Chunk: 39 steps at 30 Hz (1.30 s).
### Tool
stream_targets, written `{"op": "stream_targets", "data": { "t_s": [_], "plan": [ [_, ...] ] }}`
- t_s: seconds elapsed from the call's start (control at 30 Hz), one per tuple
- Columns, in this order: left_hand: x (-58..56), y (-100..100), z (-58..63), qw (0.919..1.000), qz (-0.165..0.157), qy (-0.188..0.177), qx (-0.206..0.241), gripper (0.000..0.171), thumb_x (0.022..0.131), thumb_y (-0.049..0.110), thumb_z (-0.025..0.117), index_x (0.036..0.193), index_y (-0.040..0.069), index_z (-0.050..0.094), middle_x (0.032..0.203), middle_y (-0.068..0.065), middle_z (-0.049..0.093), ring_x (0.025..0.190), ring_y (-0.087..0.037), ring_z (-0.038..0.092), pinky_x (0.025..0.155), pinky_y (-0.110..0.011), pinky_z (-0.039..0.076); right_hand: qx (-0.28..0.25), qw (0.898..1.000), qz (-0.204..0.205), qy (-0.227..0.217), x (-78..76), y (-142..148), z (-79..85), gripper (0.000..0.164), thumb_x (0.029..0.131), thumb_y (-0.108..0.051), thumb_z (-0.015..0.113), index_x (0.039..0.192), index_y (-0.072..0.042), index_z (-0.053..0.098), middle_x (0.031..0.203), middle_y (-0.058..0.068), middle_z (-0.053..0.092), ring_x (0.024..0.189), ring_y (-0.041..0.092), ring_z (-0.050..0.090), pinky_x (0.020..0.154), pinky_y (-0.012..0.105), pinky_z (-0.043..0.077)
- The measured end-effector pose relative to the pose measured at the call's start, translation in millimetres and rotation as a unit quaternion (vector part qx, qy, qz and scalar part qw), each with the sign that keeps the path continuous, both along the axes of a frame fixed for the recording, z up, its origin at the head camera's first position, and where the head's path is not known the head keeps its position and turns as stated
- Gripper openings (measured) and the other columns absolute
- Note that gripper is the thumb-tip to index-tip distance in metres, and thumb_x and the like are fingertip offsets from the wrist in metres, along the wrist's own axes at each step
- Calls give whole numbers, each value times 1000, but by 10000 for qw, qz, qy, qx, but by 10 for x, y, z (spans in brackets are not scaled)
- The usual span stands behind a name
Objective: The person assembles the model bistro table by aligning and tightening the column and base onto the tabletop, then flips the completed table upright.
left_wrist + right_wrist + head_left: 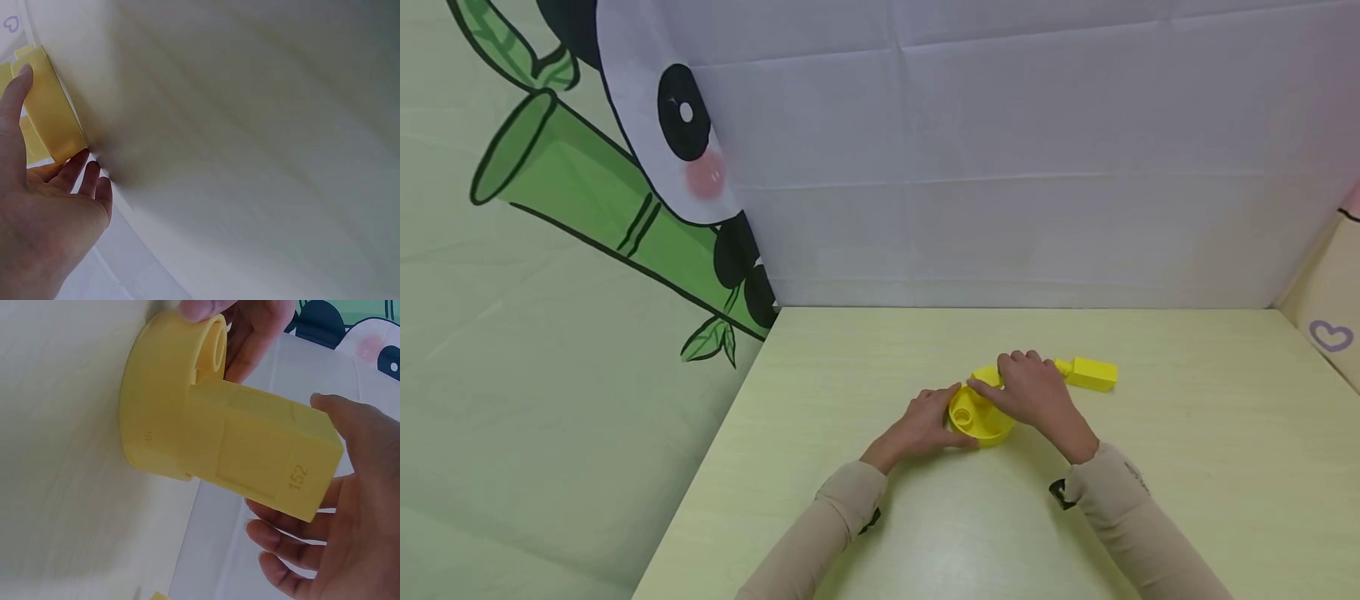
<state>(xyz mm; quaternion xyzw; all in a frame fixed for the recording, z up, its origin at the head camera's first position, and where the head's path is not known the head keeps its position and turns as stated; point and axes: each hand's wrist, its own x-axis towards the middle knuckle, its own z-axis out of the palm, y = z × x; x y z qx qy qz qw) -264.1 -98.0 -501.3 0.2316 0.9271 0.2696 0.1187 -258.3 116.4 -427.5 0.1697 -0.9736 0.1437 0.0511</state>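
Note:
A round, shallow yellow plastic part [992, 433] with a raised ring inside rests on the table. My left hand [921, 425] holds it at its left side, thumb on the near rim and fingers on the far rim. A yellow rectangular block [269, 447] marked 152 projects from the open side of the round part, touching it; whether the two are joined I cannot tell. My right hand [1033, 392] grips this block, with the thumb on one side and the fingers on the other in the right wrist view. The palm hides much of the block in the head view.
Beyond the right hand, another yellow piece [1092, 374] with a narrow end lies on the pale wooden table [1187, 483]. A white cloth [1000, 167] hangs behind the table, and a green printed cloth [550, 375] hangs at the left.

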Motion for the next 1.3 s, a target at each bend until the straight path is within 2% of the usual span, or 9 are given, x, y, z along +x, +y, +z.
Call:
{"op": "stream_targets", "data": {
  "t_s": [0.13,0.23,0.33,0.5,0.7,0.8,0.93,1.17,1.3],
  "plan": [
    [0,4,6,10000,-14,5,6,103,87,56,79,164,9,29,159,-4,44,141,-31,39,116,-50,33,-216,9995,244,-60,2,31,15,49,97,-45,67,114,1,65,102,15,67,96,38,59,85,57,48],
    [3,7,24,10000,0,20,-13,103,87,57,78,164,9,29,160,-4,44,141,-30,39,115,-49,34,-377,9975,591,-56,-7,70,13,48,95,-34,71,127,2,63,107,15,66,98,37,58,85,56,49],
    [11,8,38,10000,14,17,-8,103,87,57,78,164,9,30,160,-4,44,141,-30,39,115,-49,34,-406,9963,760,62,-22,76,-15,42,96,-33,72,121,1,65,101,12,65,93,34,58,81,52,50],
    [10,4,29,10000,32,-21,46,102,87,57,78,163,10,31,159,-3,45,141,-30,39,115,-49,35,-394,9969,661,159,-14,35,-34,47,97,-40,73,119,1,65,105,14,67,97,36,60,84,54,50],
    [3,9,14,10000,12,5,21,103,87,58,78,164,10,30,159,-2,45,140,-30,39,115,-49,35,-406,9969,638,235,2,44,-29,39,95,-32,72,116,1,66,98,11,65,88,31,58,79,51,51],
    [10,4,24,10000,-10,34,12,103,87,58,78,164,10,29,159,-2,45,140,-30,39,115,-49,35,-308,9980,482,259,-10,14,-70,41,96,-38,72,109,0,65,95,10,64,87,32,58,77,51,51],
    [8,-1,17,10000,-32,30,24,103,87,57,78,164,10,29,159,-2,45,140,-30,39,115,-50,34,-336,9988,283,227,5,-30,-94,49,96,-47,71,108,-1,64,97,12,66,89,34,58,79,52,50],
    [0,-9,-11,10000,-35,48,56,103,86,57,79,164,10,30,159,-2,45,140,-30,39,115,-49,34,-498,9970,314,504,33,-8,-61,32,93,-33,68,105,-3,68,89,5,63,88,31,58,79,52,48],
    [10,-15,6,10000,-14,28,73,103,86,57,79,164,10,30,159,-2,45,141,-30,39,116,-50,33,-433,9971,306,541,24,-26,-89,37,95,-39,72,97,-3,66,87,6,63,85,32,57,76,51,48]
  ]
}}
